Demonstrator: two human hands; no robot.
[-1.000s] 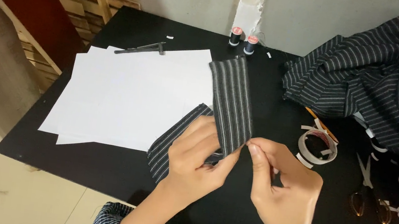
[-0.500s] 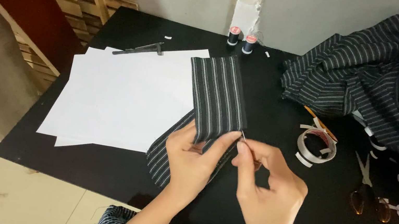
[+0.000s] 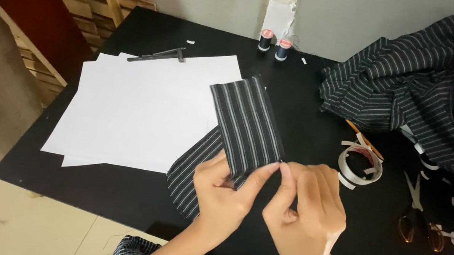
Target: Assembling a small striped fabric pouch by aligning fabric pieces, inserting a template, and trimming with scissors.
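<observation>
Your left hand [image 3: 223,190] rests on the folded striped fabric strip [image 3: 245,127], fingers curled, with the thumb reaching to the strip's lower right corner. Your right hand [image 3: 308,208] meets it there, thumb and forefinger closed in a pinch on that same corner, the other fingers loosely bent. The strip is dark with thin pale stripes, folded over itself, lying partly on the white paper sheets [image 3: 133,113] and partly on the black table [image 3: 109,194]. A tape roll [image 3: 359,165] sits just beside your right hand.

Soft even daylight, faint shadows, sharp focus
</observation>
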